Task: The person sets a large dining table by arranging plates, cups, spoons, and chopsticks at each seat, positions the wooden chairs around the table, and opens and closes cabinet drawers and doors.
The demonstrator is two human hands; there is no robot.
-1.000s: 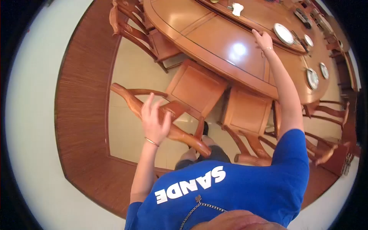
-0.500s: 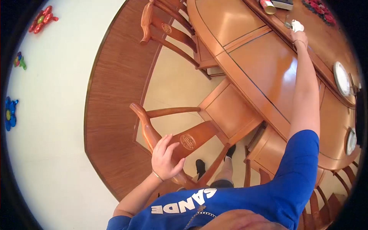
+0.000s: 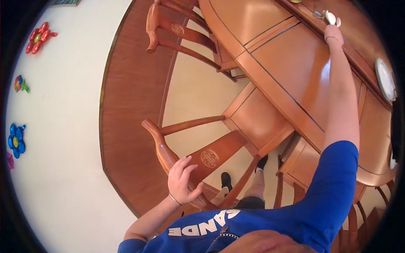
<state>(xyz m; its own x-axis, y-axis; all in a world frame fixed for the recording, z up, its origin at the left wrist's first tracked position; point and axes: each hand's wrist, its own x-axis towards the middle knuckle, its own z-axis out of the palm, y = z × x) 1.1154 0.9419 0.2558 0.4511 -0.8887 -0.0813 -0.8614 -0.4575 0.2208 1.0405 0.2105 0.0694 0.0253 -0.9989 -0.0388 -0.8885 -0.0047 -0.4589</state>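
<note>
My right hand [image 3: 334, 36] stretches far across the table and is closed on several white pieces that look like ceramic spoons [image 3: 331, 17]. Their lower parts are hidden in my fingers. A small clear or grey shiny item [image 3: 318, 14] is just left of them, too small to name. My left hand [image 3: 181, 181] lies at the top rail of a carved wooden chair [image 3: 209, 158], fingers stretched and thumb apart, gripping nothing.
The round wooden table [image 3: 295, 63] has a raised turntable edge [image 3: 358, 63]. White plates [image 3: 384, 80] stand on it at the right. Another chair [image 3: 177, 28] is farther back. Foil flower balloons [image 3: 17, 139] hang on the white wall [image 3: 63, 168].
The view has tilted, so the red can, the dark box and the red flowers have mostly left the top edge. My right hand still holds the white pieces; my left hand stays at the chair.
</note>
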